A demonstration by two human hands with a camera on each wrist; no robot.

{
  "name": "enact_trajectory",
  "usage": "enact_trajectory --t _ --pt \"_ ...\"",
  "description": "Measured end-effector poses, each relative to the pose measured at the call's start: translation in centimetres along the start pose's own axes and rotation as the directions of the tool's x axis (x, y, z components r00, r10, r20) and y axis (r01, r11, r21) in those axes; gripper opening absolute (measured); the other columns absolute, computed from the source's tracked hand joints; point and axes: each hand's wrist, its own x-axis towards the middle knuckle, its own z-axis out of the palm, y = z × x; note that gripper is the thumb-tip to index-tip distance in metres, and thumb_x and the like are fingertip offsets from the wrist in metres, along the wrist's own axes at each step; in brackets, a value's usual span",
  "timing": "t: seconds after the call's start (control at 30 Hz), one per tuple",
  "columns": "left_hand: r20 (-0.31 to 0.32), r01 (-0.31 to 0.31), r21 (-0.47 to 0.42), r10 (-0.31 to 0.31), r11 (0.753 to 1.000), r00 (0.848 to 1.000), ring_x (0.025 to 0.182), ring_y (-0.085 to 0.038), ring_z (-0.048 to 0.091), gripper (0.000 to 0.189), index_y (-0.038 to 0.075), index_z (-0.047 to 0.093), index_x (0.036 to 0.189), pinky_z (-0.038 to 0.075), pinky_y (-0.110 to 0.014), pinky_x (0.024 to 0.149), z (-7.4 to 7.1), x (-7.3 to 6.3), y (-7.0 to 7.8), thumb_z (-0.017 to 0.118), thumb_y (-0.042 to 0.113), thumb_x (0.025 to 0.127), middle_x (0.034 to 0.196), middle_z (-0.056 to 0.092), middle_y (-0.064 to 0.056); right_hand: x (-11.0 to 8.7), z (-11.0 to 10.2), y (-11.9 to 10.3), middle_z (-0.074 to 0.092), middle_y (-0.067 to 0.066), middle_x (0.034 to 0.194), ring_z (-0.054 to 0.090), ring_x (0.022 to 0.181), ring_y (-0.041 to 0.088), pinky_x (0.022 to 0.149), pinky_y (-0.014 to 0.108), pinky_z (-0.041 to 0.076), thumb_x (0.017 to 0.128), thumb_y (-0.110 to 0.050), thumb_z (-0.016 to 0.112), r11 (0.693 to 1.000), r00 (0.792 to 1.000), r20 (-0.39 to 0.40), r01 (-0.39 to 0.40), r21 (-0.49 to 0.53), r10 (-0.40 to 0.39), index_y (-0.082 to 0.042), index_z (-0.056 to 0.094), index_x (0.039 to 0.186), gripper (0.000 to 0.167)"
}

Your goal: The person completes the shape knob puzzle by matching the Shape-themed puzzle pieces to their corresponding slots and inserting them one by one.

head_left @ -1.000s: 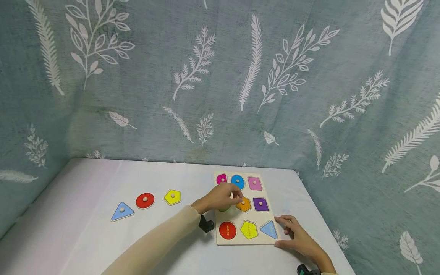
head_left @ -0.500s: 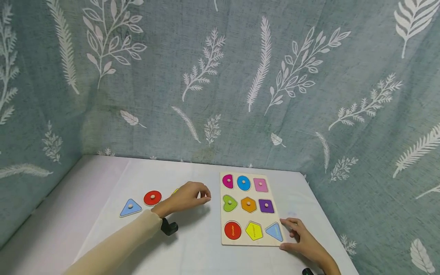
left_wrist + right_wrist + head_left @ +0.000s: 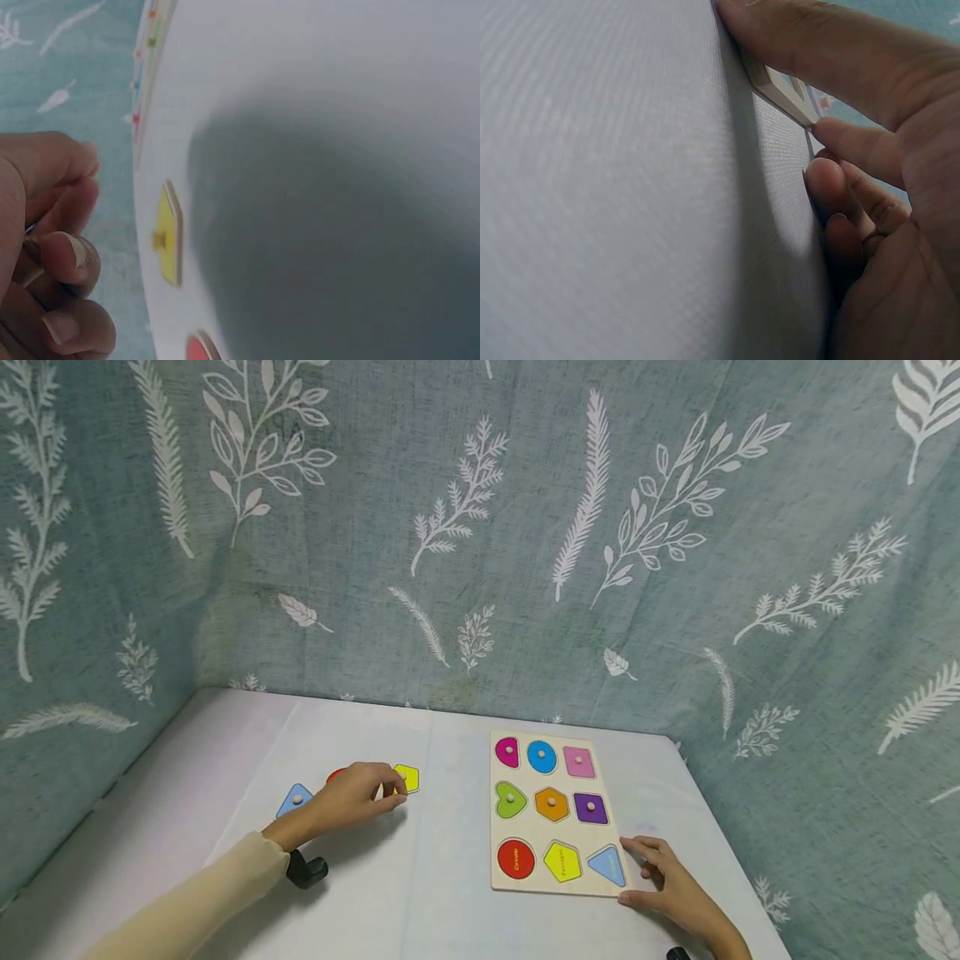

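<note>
In the head view my left hand (image 3: 363, 793) hovers at the left, its bent fingertips overlapping the yellow pentagon piece (image 3: 408, 778). The left wrist view shows these fingers holding nothing, apart from the pentagon, whose wooden knob (image 3: 159, 241) faces them. Under my left hand and wrist, a red round piece (image 3: 337, 772) and a blue triangle piece (image 3: 293, 798) are partly hidden. My right hand (image 3: 671, 889) rests against the right edge of the wooden puzzle board (image 3: 555, 887). Its thumb (image 3: 802, 37) and index finger touch the board at the near right corner.
Knobbed pieces fill the board's two far rows, among them a green heart (image 3: 511, 800) and an orange hexagon (image 3: 552, 805). The nearest row shows a printed red circle (image 3: 516, 858), yellow pentagon (image 3: 562, 862) and blue triangle (image 3: 607, 865). A patterned curtain (image 3: 465, 527) encloses the white table (image 3: 450, 910).
My left hand has moved left from over the board's middle to the yellow pentagon piece. My right hand stays at the board's edge. The head view has shifted a little.
</note>
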Motion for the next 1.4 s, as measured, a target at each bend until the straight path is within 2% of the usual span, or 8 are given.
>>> enact_trajectory --t 0.1,0.3,0.5,0.7,0.87,1.07,1.17,1.4 --pt "-0.012 0.039 0.026 -0.039 0.999 0.999 0.061 0.000 0.044 0.003 0.022 0.072 0.092 0.042 -0.023 0.056 -0.4 -1.0 -0.5 0.075 0.022 0.094 0.079 0.056 0.018 -0.2 0.0 0.1 0.041 0.014 0.142 0.046 0.100 0.021 0.086 0.029 0.044 0.073 -0.039 0.093 1.000 1.000 -0.006 -0.003 -0.006 0.003 -0.010 0.054 0.149 0.090" --pt "-0.060 0.110 0.023 -0.109 0.994 0.992 0.066 -0.002 0.048 0.006 0.020 0.073 0.093 0.044 -0.024 0.060 -1.4 -3.0 -1.5 0.078 0.017 0.091 0.078 0.056 0.017 -0.6 0.5 0.6 0.042 0.013 0.139 0.044 0.096 0.018 0.080 0.025 0.041 0.072 -0.037 0.094 1.000 1.000 -0.012 0.012 0.007 -0.012 -0.009 0.054 0.148 0.090" --pt "-0.101 0.168 0.006 -0.167 0.986 0.981 0.067 -0.004 0.051 0.012 0.019 0.073 0.099 0.045 -0.025 0.063 -2.2 -3.9 -3.0 0.079 0.015 0.090 0.076 0.058 0.016 -0.7 0.4 0.7 0.042 0.011 0.140 0.044 0.096 0.018 0.081 0.025 0.041 0.072 -0.039 0.093 1.000 1.000 -0.020 0.009 0.005 -0.009 -0.011 0.054 0.149 0.091" --pt "-0.134 0.205 0.004 -0.203 0.979 0.970 0.062 -0.005 0.048 0.013 0.016 0.073 0.103 0.041 -0.025 0.056 -2.5 -4.7 -4.6 0.078 0.014 0.091 0.073 0.058 0.014 -0.6 0.3 0.3 0.044 0.010 0.139 0.044 0.098 0.018 0.082 0.025 0.042 0.073 -0.037 0.093 0.999 1.000 -0.016 0.004 0.039 -0.004 -0.015 0.050 0.152 0.093" --pt "-0.127 0.253 0.002 -0.251 0.967 0.960 0.054 -0.005 0.049 0.013 0.015 0.072 0.104 0.041 -0.026 0.052 -2.9 -4.9 -5.4 0.078 0.016 0.092 0.071 0.057 0.011 -0.4 0.2 0.2 0.045 0.009 0.136 0.042 0.096 0.017 0.079 0.025 0.038 0.074 -0.034 0.093 0.996 1.000 -0.004 -0.003 0.091 0.003 -0.015 0.041 0.158 0.100" --pt "-0.121 0.283 0.029 -0.278 0.959 0.953 0.054 -0.007 0.049 0.012 0.014 0.072 0.102 0.041 -0.027 0.052 -3.0 -4.6 -5.7 0.078 0.020 0.093 0.072 0.058 0.010 -0.2 0.1 0.1 0.041 0.011 0.145 0.048 0.111 0.020 0.091 0.023 0.046 0.076 -0.036 0.092 0.997 1.000 -0.006 0.019 0.071 -0.019 -0.007 0.049 0.152 0.092" --pt "-0.128 0.301 0.047 -0.293 0.953 0.948 0.057 -0.007 0.048 0.011 0.014 0.072 0.099 0.040 -0.027 0.053 -3.0 -4.6 -5.8 0.079 0.018 0.091 0.072 0.058 0.010 -0.2 0.0 0.2 0.039 0.013 0.148 0.048 0.116 0.021 0.095 0.023 0.047 0.078 -0.032 0.090 0.994 0.999 0.010 0.036 0.101 -0.037 -0.004 0.050 0.150 0.087" --pt "-0.131 0.314 0.085 -0.301 0.946 0.944 0.062 -0.009 0.050 0.008 0.015 0.073 0.093 0.041 -0.029 0.056 -2.8 -4.3 -6.1 0.079 0.018 0.090 0.072 0.058 0.010 -0.1 -0.2 0.2 0.038 0.016 0.147 0.048 0.106 0.020 0.089 0.023 0.046 0.080 -0.027 0.090 0.990 0.997 0.021 0.077 0.118 -0.080 0.001 0.050 0.149 0.085"
